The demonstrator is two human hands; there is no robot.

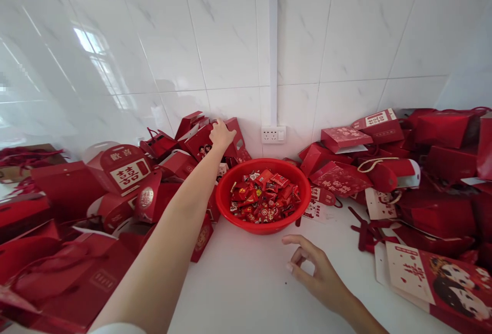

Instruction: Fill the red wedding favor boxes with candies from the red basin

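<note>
Basin: round red plastic basin [265, 228] of shiny red packets [265, 198], mid-frame on the white surface [238, 288].
Heaps: dark-red cardboard boxes crowding frame left [128, 175] and right [340, 178]; my left forearm [175, 236] hides some.
Left hand [223, 135]: stretched to upper centre, at a red cartoon-printed box [199, 142]; grip, I cannot tell.
Right hand [313, 272]: lower right, fingers released, loosely curled.

- We can pass along the white tabletop [230, 285] in front of the red basin [263, 228].
- Heaped left-side boxes [130, 175] and right-side boxes [434, 213] block us at either edge.
- Behind the basin, the tiled wall [230, 32] stops our reach.
</note>
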